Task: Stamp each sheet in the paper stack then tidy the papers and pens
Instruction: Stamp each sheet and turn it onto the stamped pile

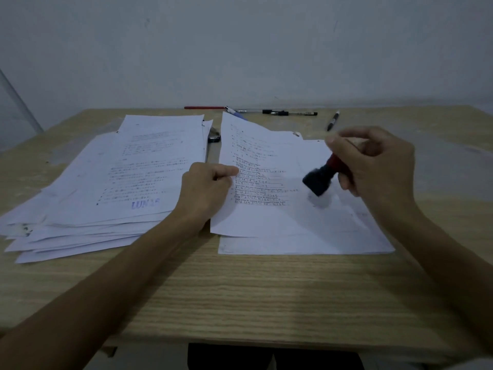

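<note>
At 9 o'clock, stamped pile (106, 188) is large; left hand (205, 188) pinches next sheet (266, 209), right hand (373, 161) grips stamp (320, 180); pens (277, 112) untidied.

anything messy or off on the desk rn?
Yes. The stamped pile on the left is fanned out, its sheet edges misaligned rather than squared. Pens lie scattered along the far edge of the table, one apart at an angle. A dark object is partly hidden between the piles.

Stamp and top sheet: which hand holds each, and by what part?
The right hand grips the stamp by its red handle. The left hand pinches the top sheet at its left edge.
</note>
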